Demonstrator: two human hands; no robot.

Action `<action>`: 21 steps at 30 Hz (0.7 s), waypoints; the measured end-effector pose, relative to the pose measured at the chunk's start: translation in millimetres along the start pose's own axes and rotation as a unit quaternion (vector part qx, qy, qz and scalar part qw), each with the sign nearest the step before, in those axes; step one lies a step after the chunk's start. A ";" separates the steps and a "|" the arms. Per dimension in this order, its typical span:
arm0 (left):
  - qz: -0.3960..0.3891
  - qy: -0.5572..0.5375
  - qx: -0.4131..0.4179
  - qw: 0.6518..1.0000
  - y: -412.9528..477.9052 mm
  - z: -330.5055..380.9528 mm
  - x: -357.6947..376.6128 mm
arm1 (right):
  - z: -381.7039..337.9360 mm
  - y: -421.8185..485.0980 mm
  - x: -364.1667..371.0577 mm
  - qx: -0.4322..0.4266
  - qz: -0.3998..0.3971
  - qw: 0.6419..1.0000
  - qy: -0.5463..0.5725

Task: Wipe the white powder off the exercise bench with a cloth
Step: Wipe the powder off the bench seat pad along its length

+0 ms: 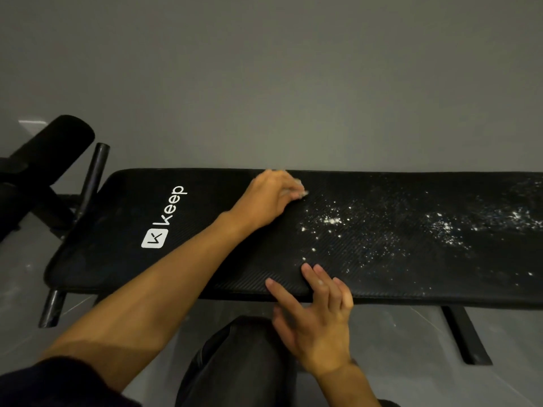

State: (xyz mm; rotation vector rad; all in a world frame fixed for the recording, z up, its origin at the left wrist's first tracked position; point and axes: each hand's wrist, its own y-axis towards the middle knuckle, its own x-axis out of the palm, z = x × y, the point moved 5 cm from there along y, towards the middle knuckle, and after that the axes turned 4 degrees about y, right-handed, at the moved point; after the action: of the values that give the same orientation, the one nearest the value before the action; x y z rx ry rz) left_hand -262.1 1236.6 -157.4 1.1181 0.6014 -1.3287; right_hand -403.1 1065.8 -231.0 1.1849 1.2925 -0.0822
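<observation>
pad [111, 239]: black, matt, with fine diagonal ribbing across the middle and right; smoother at the left end.
logo [154, 238]: white print, flat and smooth.
powder [332, 221]: white, dry, grainy specks and small clumps.
cloth [301, 193]: pale scrap under the left hand [269, 198]; blurred, weave cannot be told.
roller [63, 139]: black, matt, foam-like.
tubes [97, 177]: black metal, slight gloss.
floor [396, 342]: grey, smooth, faint sheen.
wall [264, 69]: grey, matt, even.
trousers [235, 362]: dark cloth, low sheen.
</observation>
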 end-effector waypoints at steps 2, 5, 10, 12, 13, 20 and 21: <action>-0.029 0.002 0.057 0.998 -25.7 11.1 1.8 | -0.8 0.0 0.2 0.000 -0.004 1.000 -0.001; -0.012 0.028 0.065 0.997 -23.8 5.8 -0.7 | 1.0 0.1 1.1 0.002 -0.008 1.000 -0.003; 0.017 0.042 0.000 0.999 10.4 -7.5 -3.2 | 0.3 -1.0 1.2 0.000 -0.013 1.000 -0.001; -0.010 0.028 0.024 0.999 -7.3 1.5 -3.3 | 0.3 -1.5 1.3 -0.001 -0.014 1.000 -0.001; -0.018 0.020 0.036 0.999 -22.6 6.9 -4.9 | 0.5 -1.3 1.6 -0.001 -0.014 1.000 -0.003; 0.038 0.037 -0.005 0.999 -17.6 -2.3 -9.8 | 0.6 -1.2 2.1 0.007 -0.020 1.000 -0.001; 0.043 0.037 -0.027 0.998 -1.6 -6.0 -8.1 | 0.1 -1.2 1.5 0.004 -0.022 1.000 0.001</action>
State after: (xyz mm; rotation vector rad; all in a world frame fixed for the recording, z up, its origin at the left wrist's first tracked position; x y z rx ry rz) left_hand -263.9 1245.8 -153.2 1.1408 0.6323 -1.1949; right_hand -403.3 1066.0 -232.9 1.1646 1.3217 -0.1184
